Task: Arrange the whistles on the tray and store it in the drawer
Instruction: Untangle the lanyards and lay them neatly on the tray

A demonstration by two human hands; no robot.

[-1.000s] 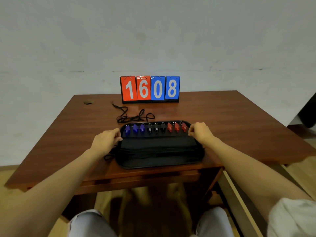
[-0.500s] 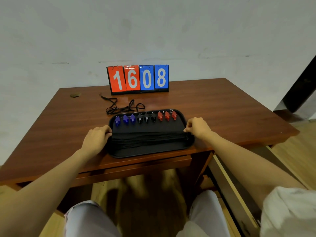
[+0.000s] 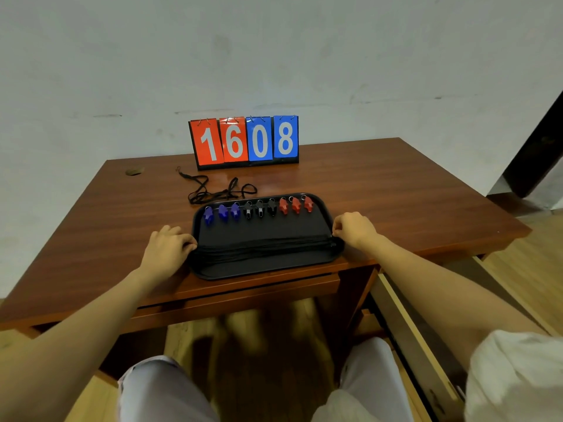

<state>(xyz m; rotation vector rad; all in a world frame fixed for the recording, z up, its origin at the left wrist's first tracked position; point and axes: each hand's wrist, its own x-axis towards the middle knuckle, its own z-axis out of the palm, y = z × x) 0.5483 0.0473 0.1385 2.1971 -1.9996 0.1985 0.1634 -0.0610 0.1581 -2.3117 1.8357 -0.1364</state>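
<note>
Partly cut off at the lower right, an open drawer (image 3: pixel 408 324) shows only its pale side. Dark streaks across the middle of the tray (image 3: pixel 268 271) are too blurred to identify. Along its far rim lie three blue whistles (image 3: pixel 223 213), three black whistles (image 3: pixel 260 208) and three red whistles (image 3: pixel 295 205). The tray sits at the near edge of the surface (image 3: pixel 396 190), with the left hand (image 3: pixel 166 249) and right hand (image 3: pixel 355 228) curled round its short rims. Behind it lie a loose black cord (image 3: pixel 219 190) and a scoreboard (image 3: pixel 243 141) reading 1608.

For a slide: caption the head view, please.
Left hand and right hand grip a black plastic tray of nine blue, black and red whistles on a brown wooden desk.
</note>
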